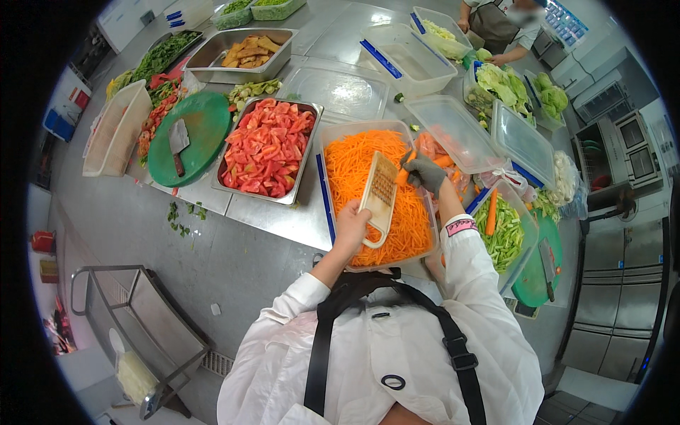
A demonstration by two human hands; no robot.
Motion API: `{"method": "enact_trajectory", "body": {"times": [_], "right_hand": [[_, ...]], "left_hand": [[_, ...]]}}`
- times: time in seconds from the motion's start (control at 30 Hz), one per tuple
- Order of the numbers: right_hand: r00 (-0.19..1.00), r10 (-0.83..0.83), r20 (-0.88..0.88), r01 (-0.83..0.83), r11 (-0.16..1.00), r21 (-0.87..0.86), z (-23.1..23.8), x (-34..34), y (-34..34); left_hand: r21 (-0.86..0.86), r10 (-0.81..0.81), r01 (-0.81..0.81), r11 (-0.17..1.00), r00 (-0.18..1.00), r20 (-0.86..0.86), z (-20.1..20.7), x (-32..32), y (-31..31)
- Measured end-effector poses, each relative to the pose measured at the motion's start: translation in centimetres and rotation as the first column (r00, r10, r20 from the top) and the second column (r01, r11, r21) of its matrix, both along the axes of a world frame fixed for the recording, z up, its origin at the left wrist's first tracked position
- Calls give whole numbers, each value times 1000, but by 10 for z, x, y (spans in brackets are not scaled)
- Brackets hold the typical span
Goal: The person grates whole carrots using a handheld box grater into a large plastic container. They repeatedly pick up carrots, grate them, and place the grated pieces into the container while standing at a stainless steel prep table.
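My bare left hand (352,224) grips the lower end of a cream-coloured grater (382,191), which leans over a clear plastic tub (324,152) heaped with shredded carrot (354,152). In my right hand (427,173), which wears a grey glove, is a carrot (403,172), its end against or very near the grater's upper right edge. Whole carrots (443,156) in a plastic bag lie just beyond the right hand. A tub of sliced green vegetable (501,237), with one carrot (491,212) on top, stands beside my right forearm.
Left of the tub is a steel pan of cut tomatoes (269,149), then a green board (202,120) bearing a cleaver (178,142). At right, a knife (547,265) rests on another green board (528,283). Across the table a person (503,32) handles greens. A steel cart (142,304) stands lower left.
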State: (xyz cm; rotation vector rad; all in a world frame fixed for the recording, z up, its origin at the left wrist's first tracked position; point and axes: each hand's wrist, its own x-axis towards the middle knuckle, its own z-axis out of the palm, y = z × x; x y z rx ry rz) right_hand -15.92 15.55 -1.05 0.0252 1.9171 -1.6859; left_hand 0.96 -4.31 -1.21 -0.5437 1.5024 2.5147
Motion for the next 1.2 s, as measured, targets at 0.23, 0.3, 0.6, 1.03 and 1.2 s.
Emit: {"method": "enact_trajectory", "body": {"times": [0.23, 0.3, 0.6, 1.03, 1.2], "right_hand": [[982, -167, -86, 175, 981, 89, 31, 58, -28], [984, -127, -125, 155, 956, 248, 37, 71, -28], [819, 316, -480, 239, 573, 784, 7, 115, -27], [777, 405, -482, 239, 519, 821, 27, 123, -50], [762, 345, -548, 335, 514, 790, 6, 117, -42]], "left_hand": [[146, 87, -91, 985, 996, 36, 1, -11, -6], [148, 93, -99, 984, 995, 48, 3, -11, -6], [45, 112, -112, 993, 994, 13, -3, -16, 4], [-386, 41, -145, 911, 963, -266, -21, -9, 24], [-401, -65, -30, 916, 973, -221, -3, 3, 32]]}}
